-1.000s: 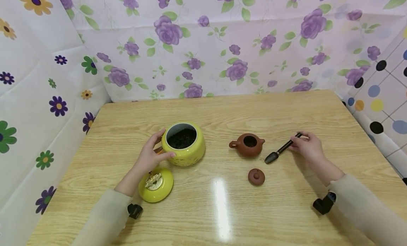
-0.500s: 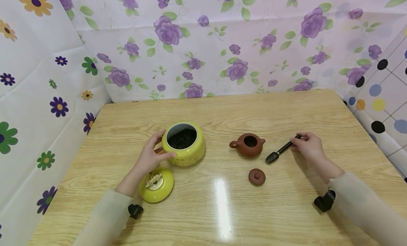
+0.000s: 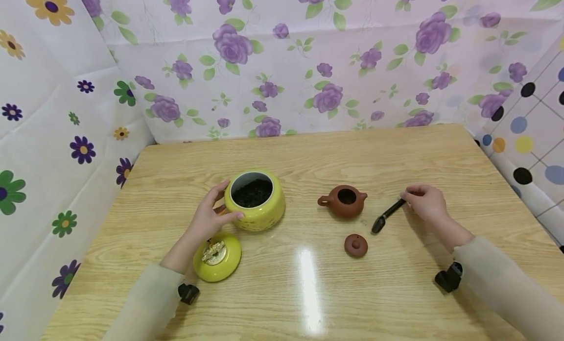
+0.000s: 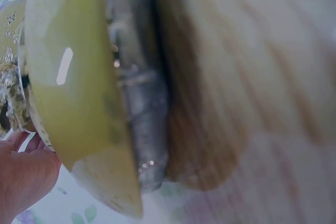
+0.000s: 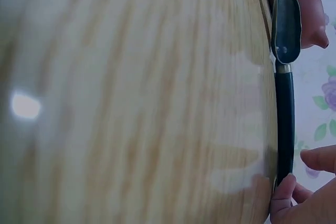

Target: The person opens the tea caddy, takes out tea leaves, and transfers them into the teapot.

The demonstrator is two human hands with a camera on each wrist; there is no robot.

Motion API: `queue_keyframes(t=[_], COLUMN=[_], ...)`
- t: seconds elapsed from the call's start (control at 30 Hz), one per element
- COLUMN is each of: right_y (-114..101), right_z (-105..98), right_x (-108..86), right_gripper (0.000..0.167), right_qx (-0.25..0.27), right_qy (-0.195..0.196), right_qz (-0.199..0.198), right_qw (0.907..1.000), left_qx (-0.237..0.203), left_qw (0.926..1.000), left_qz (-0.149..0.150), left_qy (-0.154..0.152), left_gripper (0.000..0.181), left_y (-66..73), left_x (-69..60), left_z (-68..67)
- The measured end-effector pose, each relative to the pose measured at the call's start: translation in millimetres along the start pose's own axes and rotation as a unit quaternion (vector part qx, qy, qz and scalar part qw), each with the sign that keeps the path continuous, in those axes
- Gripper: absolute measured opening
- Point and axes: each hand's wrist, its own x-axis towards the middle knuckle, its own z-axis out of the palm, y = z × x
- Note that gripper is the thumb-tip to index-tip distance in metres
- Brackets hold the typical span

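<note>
Right wrist view and head view together show the right hand [image 3: 426,204] pinching the end of a scoop's handle; the scoop [image 3: 387,213] slants toward the near left, its hollow side showing. Whether its tip touches the table [image 3: 273,282] cannot be told. The left hand [image 3: 211,214] grasps the left side of a jar [image 3: 264,217], thumb on the near wall just below the rim, fingers round the far side.

Just left of the scoop stands the teapot [image 3: 345,211], uncovered, spout to the right and handle to the left; the teapot lid [image 3: 356,245] lies nearer, apart from both. A wide stretch of wood separates teapot and jar. The jar lid [image 3: 218,257] sits close to the jar on its near left, under the left wrist. The table's far edge runs well behind everything, and its right edge lies beyond the right hand.

The scoop is black and glossy, with a slim straight handle and a metallic collar. The jar is round, shiny yellow, white inside, holding dark loose leaves [image 3: 252,193]. The teapot is squat, brown-red and matte. A gold-coloured, knobbly ornament tops the domed jar lid.
</note>
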Motion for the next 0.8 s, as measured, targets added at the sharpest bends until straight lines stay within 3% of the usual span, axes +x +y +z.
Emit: queue_keyframes(t=[0.2, 0.3, 0.47, 0.63, 0.8], right_y=[1.1, -2.3, -12.2, -20.0, -26.4], right_z=[-0.8, -1.3, -3.3, -6.9, -10.8], right_x=[-4.3, -7.5, -12.0, -13.7, -16.8], right_gripper=[0.056, 0.054, 0.051, 0.046, 0.045], right_qx=[-0.002, -0.002, -0.003, -0.013, -0.01], right_qy=[-0.002, 0.016, 0.053, 0.103, 0.132], right_qz=[0.002, 0.0, -0.038, -0.095, -0.136], right_qw=[1.0, 0.9999, 0.9978, 0.99, 0.9819], left_qx=[0.001, 0.002, 0.007, 0.017, 0.05], left_qw=[1.0, 0.9999, 0.9998, 0.9997, 0.9986], left_qz=[-0.002, -0.005, -0.007, -0.004, 0.009], left_qy=[-0.006, -0.009, -0.015, -0.016, 0.014], left_gripper=[0.089, 0.089, 0.088, 0.089, 0.089], left_y=[-1.8, -2.9, -2.6, 1.0, 14.4], left_x=[-0.1, 0.0, -0.9, -1.8, -1.6], left_z=[1.7, 2.1, 1.2, -0.5, -2.6])
